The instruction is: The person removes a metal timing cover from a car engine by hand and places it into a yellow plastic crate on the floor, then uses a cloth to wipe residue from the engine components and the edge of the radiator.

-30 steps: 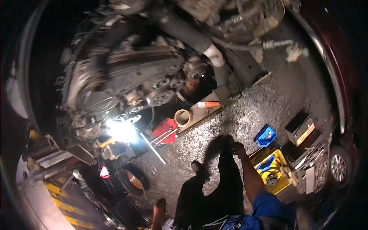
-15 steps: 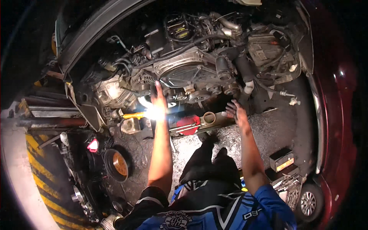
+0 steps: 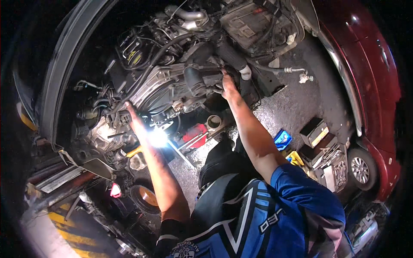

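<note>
My left hand [image 3: 131, 114] reaches onto the front of the exposed car engine [image 3: 152, 88], near its ribbed pulley-side housing; its fingers are partly hidden, so their grip is unclear. A bright work light [image 3: 158, 137] glares beside my left forearm, with a yellow-handled object [image 3: 133, 152] just left of it. My right hand [image 3: 226, 86] is raised at the right end of the engine's front, fingers apart, touching or close to the parts beside the black cylindrical housing [image 3: 193, 81] and a thick hose [image 3: 230, 58].
Below lie a red object [image 3: 195, 134], a cup [image 3: 214, 121], metal bars and a round pan [image 3: 143, 203]. On the right are a blue tray [image 3: 282, 140], a yellow container [image 3: 294, 159], a battery [image 3: 314, 134], tools [image 3: 331, 172] and a red fender [image 3: 365, 86]. A yellow-striped kerb [image 3: 73, 232] borders the left.
My view has swung onto the engine. Since half a second ago both hands have moved further forward onto it, the right one rising to the upper parts near the hose.
</note>
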The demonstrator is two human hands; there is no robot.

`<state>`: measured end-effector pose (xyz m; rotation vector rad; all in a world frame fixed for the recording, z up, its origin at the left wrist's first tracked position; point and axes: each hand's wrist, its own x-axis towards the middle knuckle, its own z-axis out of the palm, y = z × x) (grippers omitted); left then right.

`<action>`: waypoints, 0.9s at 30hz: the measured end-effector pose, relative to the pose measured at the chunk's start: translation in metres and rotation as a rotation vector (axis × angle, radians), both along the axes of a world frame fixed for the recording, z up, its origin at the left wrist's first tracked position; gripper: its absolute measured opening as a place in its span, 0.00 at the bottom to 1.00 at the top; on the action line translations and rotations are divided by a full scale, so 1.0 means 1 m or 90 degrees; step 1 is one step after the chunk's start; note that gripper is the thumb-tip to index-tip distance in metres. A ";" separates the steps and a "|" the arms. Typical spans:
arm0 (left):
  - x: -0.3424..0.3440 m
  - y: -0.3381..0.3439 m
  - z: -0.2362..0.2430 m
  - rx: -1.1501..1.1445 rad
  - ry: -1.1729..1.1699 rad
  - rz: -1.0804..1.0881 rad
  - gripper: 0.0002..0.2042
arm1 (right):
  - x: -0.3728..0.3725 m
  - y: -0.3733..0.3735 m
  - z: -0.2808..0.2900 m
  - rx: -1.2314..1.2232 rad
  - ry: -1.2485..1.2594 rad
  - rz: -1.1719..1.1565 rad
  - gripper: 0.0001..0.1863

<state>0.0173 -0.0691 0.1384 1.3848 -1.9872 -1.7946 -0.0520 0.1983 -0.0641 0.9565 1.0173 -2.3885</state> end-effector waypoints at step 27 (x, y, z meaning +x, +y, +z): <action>0.012 -0.034 -0.072 -0.928 0.201 -0.331 0.43 | -0.013 0.004 -0.041 -0.059 0.207 -0.045 0.24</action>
